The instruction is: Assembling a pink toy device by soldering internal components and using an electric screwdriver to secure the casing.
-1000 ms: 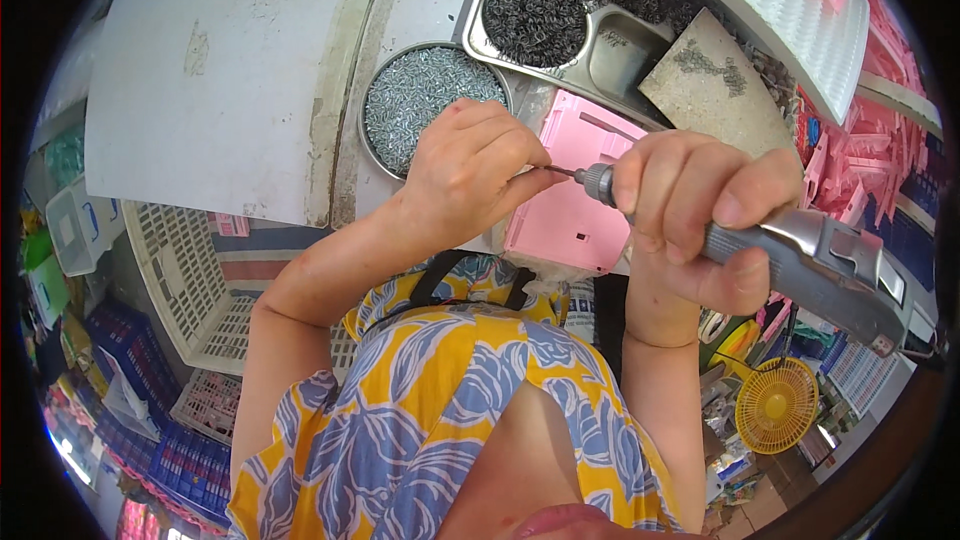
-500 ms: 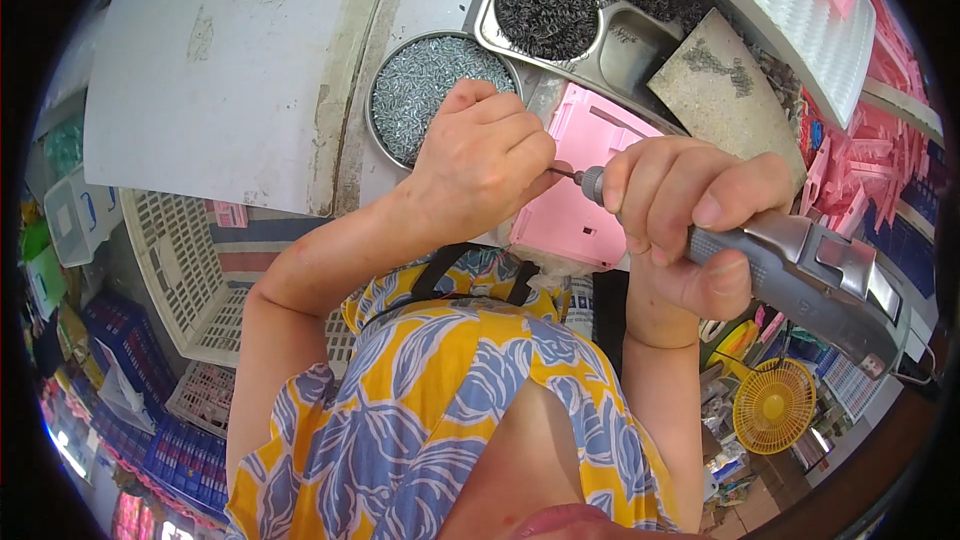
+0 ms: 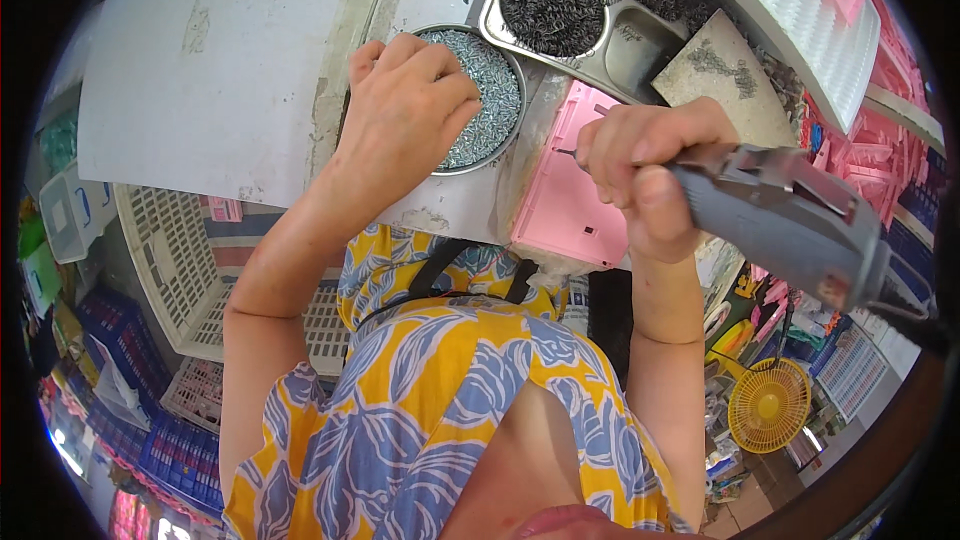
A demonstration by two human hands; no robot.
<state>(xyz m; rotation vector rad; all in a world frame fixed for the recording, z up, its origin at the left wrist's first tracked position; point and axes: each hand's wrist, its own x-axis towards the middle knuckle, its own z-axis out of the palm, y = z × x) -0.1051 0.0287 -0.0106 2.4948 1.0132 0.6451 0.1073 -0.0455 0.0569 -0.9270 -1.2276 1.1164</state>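
Observation:
My left hand (image 3: pixel 410 105) is over the left side of a round metal bowl (image 3: pixel 524 105) full of small silvery screws (image 3: pixel 490 105). Its fingers are curled, and the tips are hidden beneath the hand, so anything in them cannot be made out. My right hand (image 3: pixel 650 165) is wrapped around a grey electric screwdriver (image 3: pixel 775 215), tilted with its thin bit toward the left. The bit's tip is above a pink plastic panel (image 3: pixel 570 205) lying at the table's front edge; whether it touches cannot be told.
Behind the panel stands a metal tray (image 3: pixel 635 50) beside a heap of small black springs (image 3: pixel 550 15). A beige board (image 3: pixel 725 70) lies to its right, near pink plastic parts (image 3: pixel 865 170). A white plastic basket (image 3: pixel 170 260) is at the left, and a yellow fan (image 3: pixel 768 405) at lower right.
My left hand has moved from the screwdriver's bit leftward to over the bowl. My right hand has shifted slightly left and tilted the screwdriver.

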